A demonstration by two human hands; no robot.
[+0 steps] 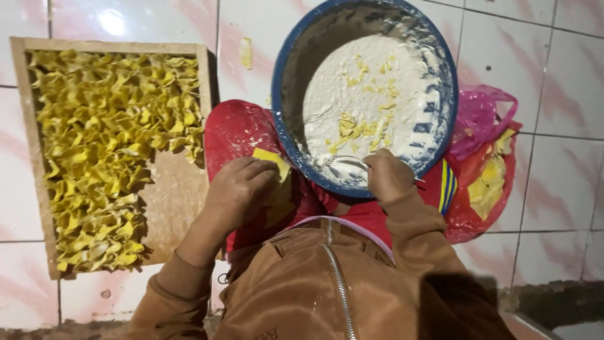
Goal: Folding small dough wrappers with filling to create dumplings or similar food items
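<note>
My left hand rests on my red-trousered lap and holds a yellow square dough wrapper. My right hand grips a thin metal utensil whose tip lies at the near rim of a big blue bowl. The bowl is tilted against my knees and holds white filling dotted with yellow scraps. My sleeves and jacket are brown.
A wooden tray on the tiled floor to the left holds several folded yellow dumplings, with bare board at its near right. A red and pink plastic bag with yellow wrappers lies to the right. One yellow scrap lies on the floor.
</note>
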